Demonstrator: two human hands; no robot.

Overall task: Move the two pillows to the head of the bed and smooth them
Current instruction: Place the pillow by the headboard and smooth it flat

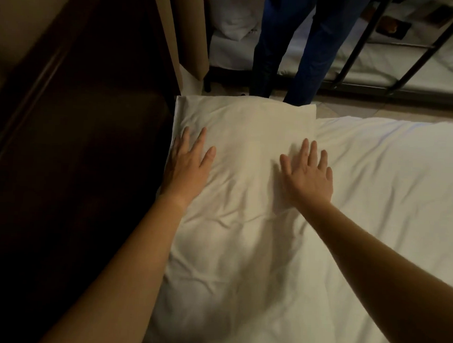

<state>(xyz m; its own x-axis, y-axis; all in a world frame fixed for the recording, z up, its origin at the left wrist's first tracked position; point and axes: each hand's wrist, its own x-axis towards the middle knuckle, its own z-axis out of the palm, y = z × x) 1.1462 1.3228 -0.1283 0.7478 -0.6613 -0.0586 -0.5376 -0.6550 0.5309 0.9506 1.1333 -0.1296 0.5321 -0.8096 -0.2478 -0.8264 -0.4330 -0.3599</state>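
Left grip (187, 166) and right grip (308, 173) press flat on pillow (246, 125).

Dim warm light, soft wide-angle blur

Two hands: left hand (187, 166) and right hand (309, 175). One pillow (245, 120) shows clear edges; the rumpled white bulk (228, 263) nearer may be a second, hard to tell. One bed (389, 193), one headboard (77, 137). Two legs (312, 58) beyond. One far bed (370, 66) with two far pillows (235, 25).
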